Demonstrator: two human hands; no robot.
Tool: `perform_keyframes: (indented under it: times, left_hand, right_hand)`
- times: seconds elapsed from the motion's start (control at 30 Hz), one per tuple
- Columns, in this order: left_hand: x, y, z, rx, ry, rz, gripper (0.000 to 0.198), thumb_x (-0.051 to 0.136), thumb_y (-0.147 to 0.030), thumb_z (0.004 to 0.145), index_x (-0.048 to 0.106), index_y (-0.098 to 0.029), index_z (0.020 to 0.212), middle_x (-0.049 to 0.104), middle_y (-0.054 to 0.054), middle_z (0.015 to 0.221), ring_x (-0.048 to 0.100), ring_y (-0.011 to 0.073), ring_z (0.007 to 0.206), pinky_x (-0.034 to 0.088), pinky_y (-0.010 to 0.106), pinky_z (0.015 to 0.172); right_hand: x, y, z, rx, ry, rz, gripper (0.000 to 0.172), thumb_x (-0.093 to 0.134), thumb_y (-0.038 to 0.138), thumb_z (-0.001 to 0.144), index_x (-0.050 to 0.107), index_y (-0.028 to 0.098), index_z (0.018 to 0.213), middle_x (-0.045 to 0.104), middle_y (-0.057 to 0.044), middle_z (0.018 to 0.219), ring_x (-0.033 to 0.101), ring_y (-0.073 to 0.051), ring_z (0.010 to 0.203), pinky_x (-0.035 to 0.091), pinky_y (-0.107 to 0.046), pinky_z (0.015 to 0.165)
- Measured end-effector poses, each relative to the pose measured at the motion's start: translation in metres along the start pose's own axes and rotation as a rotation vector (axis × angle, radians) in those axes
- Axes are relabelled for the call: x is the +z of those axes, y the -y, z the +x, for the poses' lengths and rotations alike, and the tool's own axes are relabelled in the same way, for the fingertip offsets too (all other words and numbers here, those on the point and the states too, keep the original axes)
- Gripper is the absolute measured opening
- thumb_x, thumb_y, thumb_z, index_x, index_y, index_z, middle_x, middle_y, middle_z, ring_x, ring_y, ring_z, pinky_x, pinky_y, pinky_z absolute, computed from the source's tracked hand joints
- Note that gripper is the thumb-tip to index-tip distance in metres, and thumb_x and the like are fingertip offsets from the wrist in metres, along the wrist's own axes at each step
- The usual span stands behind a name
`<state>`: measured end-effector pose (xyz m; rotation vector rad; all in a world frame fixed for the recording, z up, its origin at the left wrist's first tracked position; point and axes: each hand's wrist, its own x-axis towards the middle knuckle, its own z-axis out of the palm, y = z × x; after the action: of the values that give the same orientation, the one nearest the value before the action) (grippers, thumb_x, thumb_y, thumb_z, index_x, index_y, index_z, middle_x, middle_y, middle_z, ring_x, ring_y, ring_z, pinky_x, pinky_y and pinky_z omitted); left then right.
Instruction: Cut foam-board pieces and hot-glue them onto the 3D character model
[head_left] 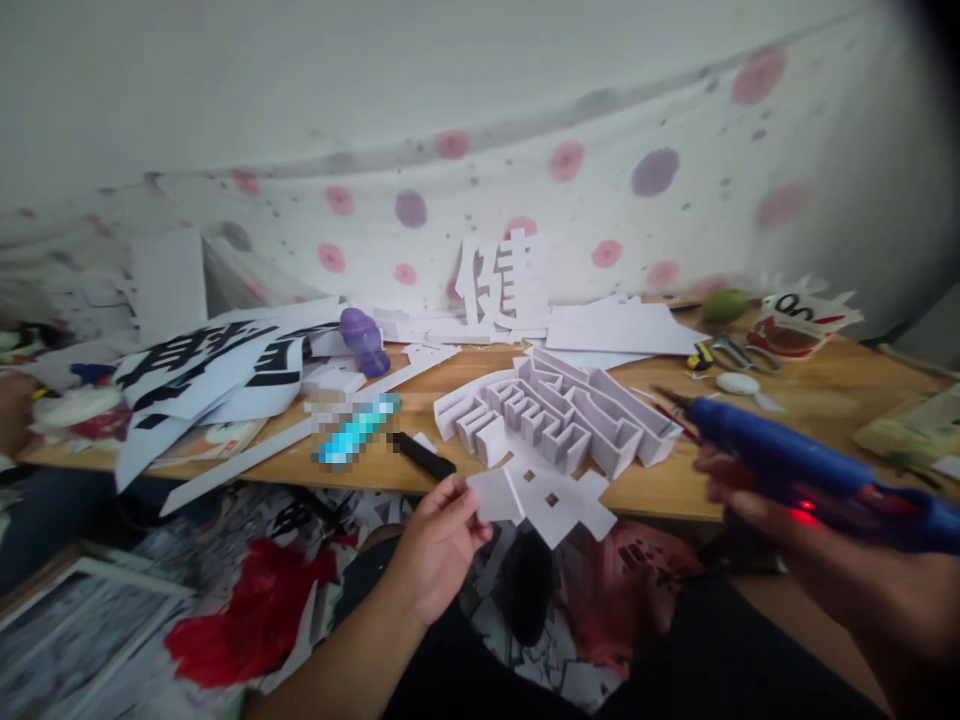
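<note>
My left hand [437, 540] pinches a flat white foam-board cut-out [547, 500] by its left edge and holds it just in front of the table edge. My right hand [840, 560] is wrapped round a blue hot glue gun [810, 470] whose red light glows; its nozzle points left, toward the cut-out. Just beyond the cut-out, on the wooden table [675, 480], stands a white three-dimensional foam-board character [555, 410].
An upright white character [499, 280] leans at the back. Paper sheets with black lettering [202, 375], a purple bottle [364, 340], a black utility knife [424, 455], scissors [739, 352] and a green fruit [725, 305] lie on the table. Scraps cover the floor.
</note>
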<state>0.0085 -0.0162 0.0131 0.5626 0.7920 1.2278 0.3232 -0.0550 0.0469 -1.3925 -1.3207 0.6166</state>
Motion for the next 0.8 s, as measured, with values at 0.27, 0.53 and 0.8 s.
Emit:
perform_keyframes:
  times: [0.27, 0.53, 0.8]
  left_hand:
    - [0.0, 0.012, -0.003, -0.083, 0.061, -0.035, 0.024, 0.078, -0.022, 0.066, 0.06, -0.015, 0.08, 0.059, 0.0, 0.074, 0.055, 0.0102, 0.067, 0.041, 0.023, 0.061]
    - [-0.001, 0.011, 0.001, -0.105, 0.063, -0.028, 0.024, 0.081, -0.023, 0.063, 0.061, -0.015, 0.074, 0.058, -0.001, 0.068, 0.055, 0.0111, 0.065, 0.042, 0.024, 0.063]
    - [-0.003, 0.012, 0.0, -0.111, 0.05, -0.036, 0.025, 0.082, -0.023, 0.061, 0.061, -0.015, 0.073, 0.059, -0.001, 0.068, 0.054, 0.0103, 0.063, 0.041, 0.023, 0.06]
  right_hand:
    - [0.058, 0.027, -0.03, 0.098, 0.524, 0.108, 0.022, 0.064, 0.044, 0.075, 0.065, 0.022, 0.076, 0.065, -0.001, 0.061, 0.064, -0.018, 0.055, 0.057, -0.026, 0.054]
    - [0.068, 0.024, -0.027, 0.127, 0.503, 0.101, 0.024, 0.066, 0.045, 0.072, 0.066, 0.021, 0.074, 0.067, -0.003, 0.065, 0.064, -0.019, 0.056, 0.055, -0.027, 0.052]
    - [0.071, 0.024, -0.029, 0.101, 0.477, 0.041, 0.025, 0.065, 0.046, 0.072, 0.065, 0.021, 0.071, 0.068, -0.003, 0.065, 0.064, -0.019, 0.056, 0.056, -0.027, 0.054]
